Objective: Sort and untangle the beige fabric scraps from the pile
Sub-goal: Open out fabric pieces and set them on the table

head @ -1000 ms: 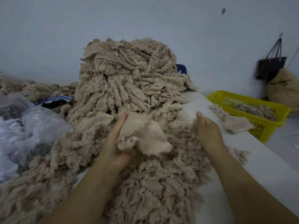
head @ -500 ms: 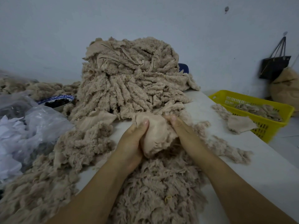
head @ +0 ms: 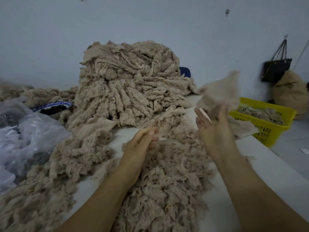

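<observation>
Scrap (head: pixel 219 96) maybe off raised right hand (head: pixel 215 131)

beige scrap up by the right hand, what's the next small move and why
Probably swing the scrap right and drop it into the yellow basket: it is lifted clear of the pile above the right hand, and the basket beside it already holds similar scraps. Grip is blurred.

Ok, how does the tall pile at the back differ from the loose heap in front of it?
The tall pile rises high against the wall; the loose heap lies low, spread along the table. The tall pile's strips lie bunched in rough rows, with smoother folded cloth on top; the loose heap's are tangled throughout. Both are the same frayed beige fabric.
</observation>
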The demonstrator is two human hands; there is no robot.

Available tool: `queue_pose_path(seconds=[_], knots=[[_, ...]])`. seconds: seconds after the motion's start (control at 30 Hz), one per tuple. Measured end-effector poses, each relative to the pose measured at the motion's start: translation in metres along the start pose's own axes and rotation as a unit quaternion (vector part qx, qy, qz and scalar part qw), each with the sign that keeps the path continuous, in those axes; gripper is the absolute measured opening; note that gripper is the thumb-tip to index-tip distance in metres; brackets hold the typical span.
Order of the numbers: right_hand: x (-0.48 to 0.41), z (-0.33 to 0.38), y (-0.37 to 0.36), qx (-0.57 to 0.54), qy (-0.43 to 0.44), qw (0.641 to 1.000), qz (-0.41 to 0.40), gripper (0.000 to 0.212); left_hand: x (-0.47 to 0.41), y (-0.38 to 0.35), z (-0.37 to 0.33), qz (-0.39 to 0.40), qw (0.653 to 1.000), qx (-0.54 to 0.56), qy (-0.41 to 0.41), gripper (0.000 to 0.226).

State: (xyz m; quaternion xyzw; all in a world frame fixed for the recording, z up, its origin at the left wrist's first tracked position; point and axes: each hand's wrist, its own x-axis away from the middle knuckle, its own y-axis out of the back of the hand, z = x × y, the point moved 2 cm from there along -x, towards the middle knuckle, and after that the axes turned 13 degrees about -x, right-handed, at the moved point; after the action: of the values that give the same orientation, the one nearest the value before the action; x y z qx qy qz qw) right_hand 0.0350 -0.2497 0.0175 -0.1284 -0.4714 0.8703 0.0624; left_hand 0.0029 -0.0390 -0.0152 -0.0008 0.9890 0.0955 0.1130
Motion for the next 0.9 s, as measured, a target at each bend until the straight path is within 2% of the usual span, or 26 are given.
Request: queue_pose_path(seconds=[0.03, 0.07, 0.1, 0.17, 0.2, 0.27, 0.3, 0.33, 0.37, 0.4, 0.43, 0.5, 0.57, 0.63, 0.7, 0.8, 0.83, 0.9], knots=[[-0.003, 0.001, 0.006, 0.023, -0.015, 0.999, -0.036, 0.064, 0.0, 0.0, 0.003, -0.003, 1.0, -0.02, 0.006, 0.022], [-0.004, -0.003, 0.01, 0.115, -0.033, 0.992, -0.05, 0.06, -0.001, 0.0, 0.004, 0.002, 0.999, -0.044, 0.012, 0.021], [-0.003, -0.01, 0.015, 0.242, -0.037, 0.968, -0.048, 0.045, 0.0, -0.001, 0.006, 0.016, 0.997, -0.072, 0.016, 0.019], [-0.003, -0.021, 0.021, 0.487, 0.025, 0.873, -0.009, 0.02, 0.0, -0.003, 0.006, 0.053, 0.984, -0.168, 0.004, 0.017], [-0.004, -0.025, 0.022, 0.563, 0.051, 0.824, 0.027, 0.017, 0.0, -0.004, 0.006, 0.066, 0.973, -0.223, -0.009, 0.017], [-0.007, -0.035, 0.029, 0.664, 0.026, 0.743, 0.083, 0.037, -0.001, -0.005, 0.007, 0.082, 0.947, -0.309, -0.026, 0.017], [-0.007, -0.038, 0.031, 0.722, 0.008, 0.685, 0.095, 0.044, -0.002, -0.006, 0.008, 0.086, 0.938, -0.335, -0.031, 0.016], [-0.005, -0.041, 0.031, 0.779, -0.003, 0.619, 0.105, 0.043, -0.003, -0.006, 0.01, 0.089, 0.931, -0.351, -0.034, 0.014], [-0.004, -0.044, 0.031, 0.816, -0.004, 0.565, 0.117, 0.032, -0.003, -0.006, 0.011, 0.089, 0.927, -0.363, -0.038, 0.015], [-0.002, -0.045, 0.029, 0.82, -0.007, 0.557, 0.129, 0.018, -0.003, -0.007, 0.013, 0.088, 0.924, -0.37, -0.041, 0.016], [0.0, -0.046, 0.026, 0.795, -0.006, 0.589, 0.144, 0.016, -0.003, -0.007, 0.013, 0.089, 0.923, -0.373, -0.042, 0.017], [0.004, -0.045, 0.023, 0.682, -0.024, 0.714, 0.158, 0.03, -0.002, -0.007, 0.014, 0.087, 0.923, -0.373, -0.039, 0.019], [0.01, -0.039, 0.014, 0.533, -0.043, 0.835, 0.133, 0.034, -0.004, -0.008, 0.012, 0.081, 0.932, -0.352, -0.019, 0.02], [0.012, -0.034, 0.01, 0.378, -0.057, 0.92, 0.088, 0.041, -0.006, -0.008, 0.008, 0.072, 0.95, -0.304, 0.018, 0.015], [0.011, -0.032, 0.007, 0.263, -0.095, 0.958, 0.07, 0.043, -0.008, -0.01, 0.0, 0.071, 0.964, -0.254, 0.034, 0.013], [0.01, -0.035, 0.007, 0.246, -0.112, 0.961, 0.065, 0.033, -0.012, -0.016, -0.017, 0.11, 0.978, -0.175, 0.019, 0.042], [0.009, -0.037, 0.008, 0.25, -0.11, 0.96, 0.064, 0.031, -0.013, -0.018, -0.021, 0.117, 0.979, -0.167, 0.015, 0.044], [0.009, -0.038, 0.008, 0.254, -0.106, 0.959, 0.068, 0.03, -0.02, -0.023, -0.025, 0.112, 0.979, -0.17, 0.008, 0.025]])
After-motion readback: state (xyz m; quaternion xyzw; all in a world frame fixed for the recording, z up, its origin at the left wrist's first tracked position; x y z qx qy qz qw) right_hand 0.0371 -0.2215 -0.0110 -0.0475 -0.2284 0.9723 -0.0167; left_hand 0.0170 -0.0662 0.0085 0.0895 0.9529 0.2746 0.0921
